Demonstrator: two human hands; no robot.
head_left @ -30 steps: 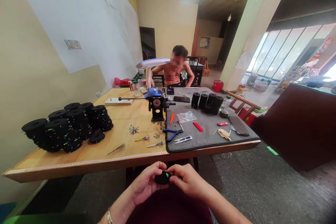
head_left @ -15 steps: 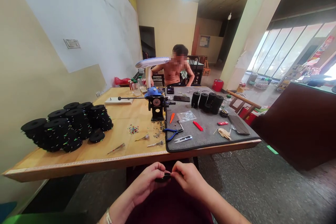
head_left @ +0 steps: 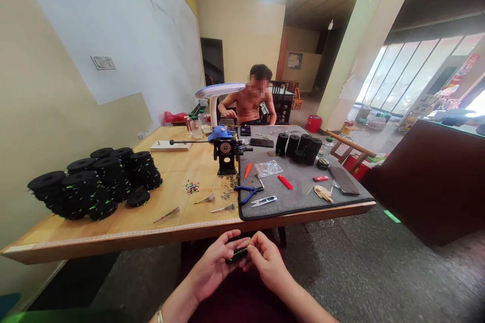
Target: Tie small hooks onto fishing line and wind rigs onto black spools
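Observation:
Both my hands meet low in front of the table edge, over my lap. My left hand [head_left: 212, 265] and my right hand [head_left: 267, 262] are closed around a small black spool [head_left: 237, 255] held between the fingertips. A bracelet shows on my left wrist. On the wooden table [head_left: 113, 234] a pile of black spools [head_left: 94, 181] stands at the left. A black hand-crank winder [head_left: 226, 154] is clamped at the table's middle.
A grey mat [head_left: 303, 186] carries blue pliers [head_left: 248, 192], a cutter [head_left: 265, 201], a red lighter [head_left: 286, 182], phones and more black spools [head_left: 299, 146]. A desk lamp [head_left: 217, 96] stands behind the winder. A person sits at the far end.
My hands have turned the small black spool and shifted slightly up and right; the green mark seen a second ago is hidden. The person at the far end has leaned on the table.

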